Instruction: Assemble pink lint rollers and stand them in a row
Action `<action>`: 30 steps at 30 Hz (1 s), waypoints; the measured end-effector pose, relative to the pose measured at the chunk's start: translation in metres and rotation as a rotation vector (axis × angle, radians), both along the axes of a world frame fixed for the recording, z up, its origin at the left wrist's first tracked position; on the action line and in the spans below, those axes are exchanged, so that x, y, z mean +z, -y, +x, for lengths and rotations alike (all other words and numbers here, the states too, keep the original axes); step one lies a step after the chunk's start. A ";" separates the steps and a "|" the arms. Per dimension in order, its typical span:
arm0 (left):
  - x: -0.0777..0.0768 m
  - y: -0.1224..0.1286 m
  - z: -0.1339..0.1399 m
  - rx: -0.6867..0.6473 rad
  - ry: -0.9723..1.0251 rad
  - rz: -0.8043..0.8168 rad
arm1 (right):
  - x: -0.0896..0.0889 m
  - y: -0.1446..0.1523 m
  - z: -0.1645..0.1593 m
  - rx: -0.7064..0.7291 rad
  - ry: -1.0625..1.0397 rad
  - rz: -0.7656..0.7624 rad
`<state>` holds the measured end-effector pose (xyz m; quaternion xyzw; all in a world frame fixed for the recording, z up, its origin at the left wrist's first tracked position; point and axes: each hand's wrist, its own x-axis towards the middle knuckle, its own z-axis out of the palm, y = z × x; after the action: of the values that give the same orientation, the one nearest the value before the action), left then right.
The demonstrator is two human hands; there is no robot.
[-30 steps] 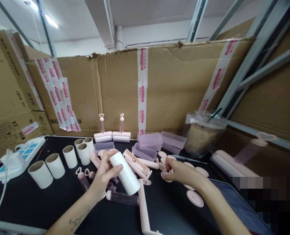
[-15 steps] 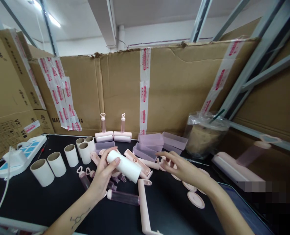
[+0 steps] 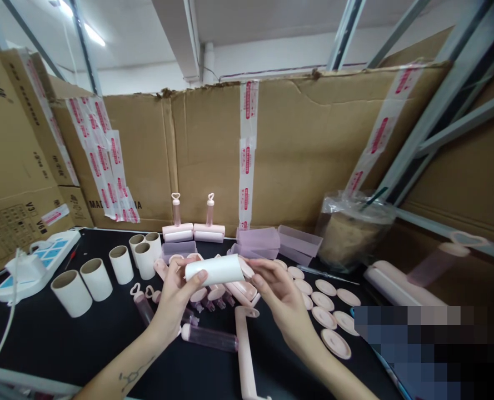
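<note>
My left hand (image 3: 175, 294) is closed around a white lint roller refill roll (image 3: 215, 270), held almost level above the table. At the roll's right end, my right hand (image 3: 282, 294) pinches a round pink end cap (image 3: 245, 268), touching or very close to the opening; whether it sits inside cannot be told. Below the hands lie a pink roller frame (image 3: 245, 350), a see-through pink handle (image 3: 211, 337) and other pink parts, partly hidden by my hands. To the right of my right hand, several pink end caps (image 3: 335, 343) are spread on the black table.
Several white rolls (image 3: 71, 294) stand at left, beside a power strip (image 3: 38, 272). Two assembled lint rollers (image 3: 177, 231) and purple covers (image 3: 258, 240) are at the back, against cardboard. A bagged cup (image 3: 349, 233) and a larger lint roller (image 3: 400, 289) are at right.
My right hand has come left from the scattered caps, bringing an end cap to the roll. My left hand has turned the roll closer to level.
</note>
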<state>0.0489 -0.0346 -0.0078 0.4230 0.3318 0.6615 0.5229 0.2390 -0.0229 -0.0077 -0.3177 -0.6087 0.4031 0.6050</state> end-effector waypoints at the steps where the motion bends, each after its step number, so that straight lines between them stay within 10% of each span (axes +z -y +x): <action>1: 0.000 0.000 0.000 -0.004 -0.004 0.007 | -0.002 0.000 0.000 0.013 0.007 0.005; 17: -0.005 0.002 0.005 -0.086 0.002 0.005 | -0.010 0.010 -0.004 -0.201 0.090 0.140; 30: -0.005 0.001 0.002 -0.118 0.020 -0.045 | -0.007 0.006 -0.005 0.213 0.040 -0.025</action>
<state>0.0504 -0.0359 -0.0124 0.4232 0.3159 0.6260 0.5738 0.2343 -0.0286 -0.0146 -0.2664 -0.6460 0.4663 0.5425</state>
